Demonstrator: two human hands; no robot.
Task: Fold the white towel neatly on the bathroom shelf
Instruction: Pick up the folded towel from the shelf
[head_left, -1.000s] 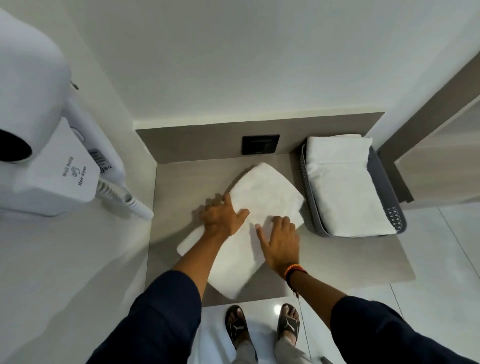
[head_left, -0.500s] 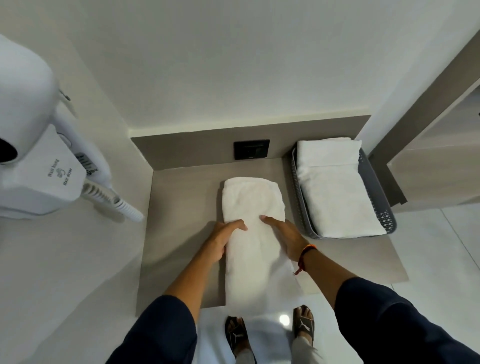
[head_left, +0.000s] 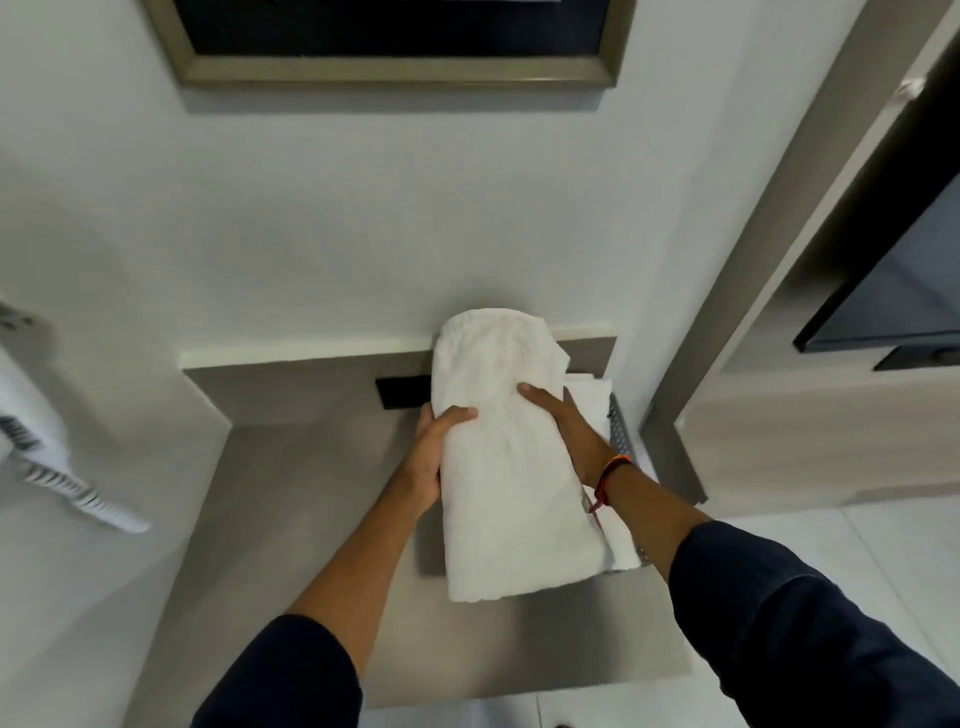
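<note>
A folded white towel (head_left: 511, 457), long and narrow, is lifted off the grey shelf (head_left: 291, 509) and hangs partly over the grey basket (head_left: 621, 426) at the shelf's right. My left hand (head_left: 434, 452) grips its left edge, thumb on top. On the towel's right edge my right hand (head_left: 563, 426) holds it the same way. Another white towel (head_left: 592, 400) lies in the basket, mostly hidden behind the lifted one.
A white wall-mounted hair dryer with a coiled cord (head_left: 83, 499) hangs on the left wall. A black socket plate (head_left: 402, 392) sits on the shelf's back panel. A framed mirror (head_left: 395, 47) hangs above. A wall corner and counter (head_left: 810, 415) stand to the right.
The towel went from lying on the shelf under my palms to being gripped at both sides, raised and carried right over the basket. The view has tilted upward.
</note>
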